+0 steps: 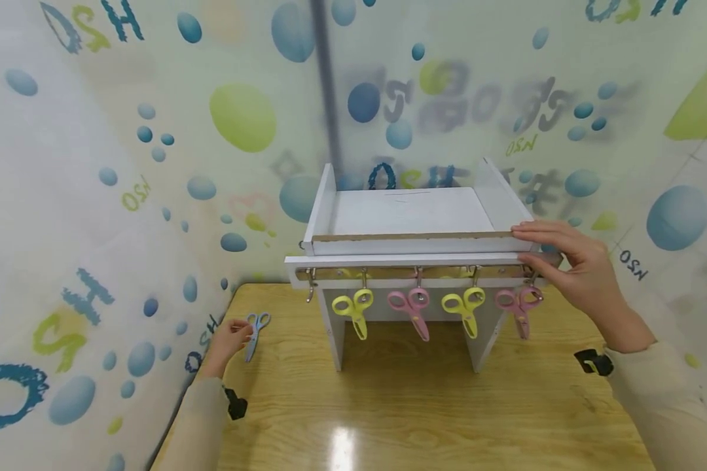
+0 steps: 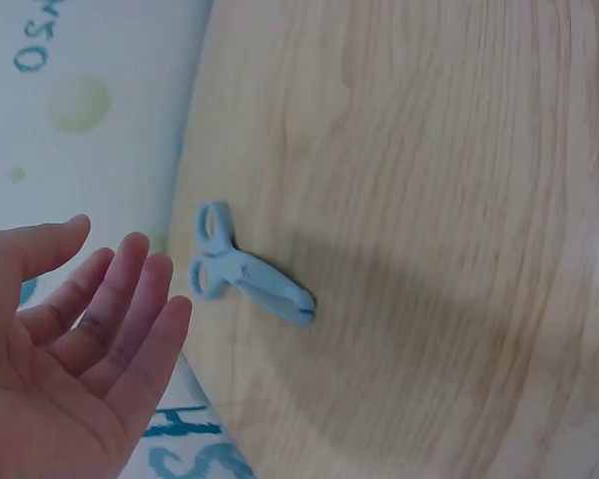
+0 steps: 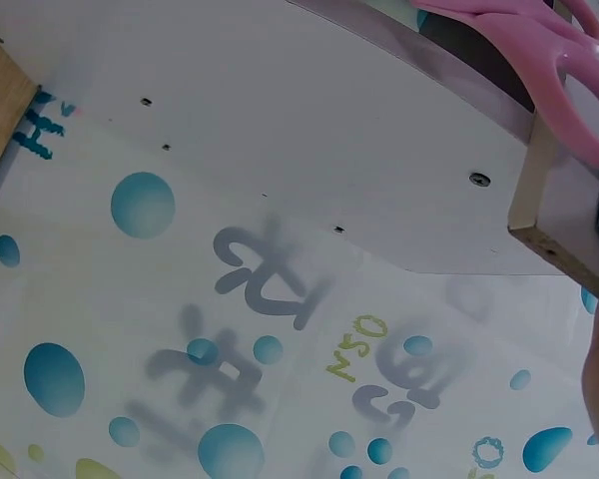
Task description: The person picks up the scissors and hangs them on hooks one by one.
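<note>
Light blue scissors [image 1: 253, 344] lie on the wooden table at the left. Beside them is my left hand [image 1: 226, 343], its fingers loosely bent; the left wrist view shows the palm [image 2: 70, 389] holding nothing, a little apart from the scissors' handles [image 2: 208, 276]. A white wooden rack [image 1: 412, 246] stands in the middle. My right hand [image 1: 589, 278] grips its right end, fingers on top and thumb at the front rail. Hanging from the rail's hooks are yellow scissors [image 1: 359, 322], pink scissors [image 1: 419, 320], more yellow scissors [image 1: 469, 320] and, below the right thumb, pink scissors [image 1: 522, 320].
The leftmost hook [image 1: 310, 288] carries nothing. Two side panels [image 1: 332, 333] support the rack on the table [image 1: 406, 405]. A patterned curtain [image 1: 241, 196] with blue and green dots encloses the back and both sides, close to the table's left edge.
</note>
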A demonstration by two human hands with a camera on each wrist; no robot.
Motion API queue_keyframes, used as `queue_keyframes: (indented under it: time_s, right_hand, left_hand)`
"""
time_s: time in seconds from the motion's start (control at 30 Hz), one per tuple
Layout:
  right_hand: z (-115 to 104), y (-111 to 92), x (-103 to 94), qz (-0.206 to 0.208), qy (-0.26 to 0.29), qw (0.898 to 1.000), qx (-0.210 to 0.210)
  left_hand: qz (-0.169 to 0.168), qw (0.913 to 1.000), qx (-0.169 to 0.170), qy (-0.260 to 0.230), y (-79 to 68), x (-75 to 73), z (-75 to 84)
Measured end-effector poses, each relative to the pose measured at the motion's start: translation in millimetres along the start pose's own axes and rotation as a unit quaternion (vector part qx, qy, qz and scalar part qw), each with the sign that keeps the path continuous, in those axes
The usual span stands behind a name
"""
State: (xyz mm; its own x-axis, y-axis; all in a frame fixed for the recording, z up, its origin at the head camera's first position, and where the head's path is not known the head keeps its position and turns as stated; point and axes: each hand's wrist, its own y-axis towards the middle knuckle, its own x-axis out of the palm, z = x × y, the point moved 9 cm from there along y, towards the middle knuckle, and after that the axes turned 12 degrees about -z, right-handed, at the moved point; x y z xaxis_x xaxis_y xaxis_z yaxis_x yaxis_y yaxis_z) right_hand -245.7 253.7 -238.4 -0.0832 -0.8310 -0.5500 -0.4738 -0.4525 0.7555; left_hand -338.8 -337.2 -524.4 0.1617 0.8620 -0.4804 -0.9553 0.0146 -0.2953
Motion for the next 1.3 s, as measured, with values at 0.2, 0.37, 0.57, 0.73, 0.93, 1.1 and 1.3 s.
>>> queue_keyframes:
  time_s: [0.2, 0.37, 0.57, 0.73, 0.93, 1.1, 1.3]
  right_hand:
    - [-1.8, 3.2, 1.3, -0.002, 0.013, 1.000, -0.005]
    - [-6.6, 4.9, 1.6, 0.000, 0.006, 1.000, -0.004]
    - [-14.5, 7.9, 3.2, 0.002, 0.013, 1.000, -0.011]
    - [-19.6, 9.4, 3.5, 0.000, 0.007, 1.000, -0.009]
    - [-20.8, 8.9, 2.9, 0.002, 0.006, 1.000, -0.008]
    - [-18.1, 4.7, 1.1, 0.009, -0.002, 1.000, -0.011]
    - [-16.6, 4.7, 0.9, 0.011, 0.001, 1.000, -0.012]
  left_hand:
    - [0.023, 0.9951, -0.053, 0.079, 5.6, -11.1, -29.1]
    - [0.061, 0.9844, -0.071, 0.149, 5.0, -10.9, -37.8]
    - [0.077, 0.9716, -0.081, 0.208, 5.8, -3.6, -45.2]
    - [0.070, 0.9638, -0.074, 0.246, 9.1, 2.8, -43.0]
    - [0.062, 0.9669, -0.063, 0.239, 9.2, 8.5, -37.1]
    - [0.054, 0.9749, -0.050, 0.210, 9.0, 15.2, -36.6]
    - [0.053, 0.9813, -0.033, 0.182, 5.1, 17.9, -33.7]
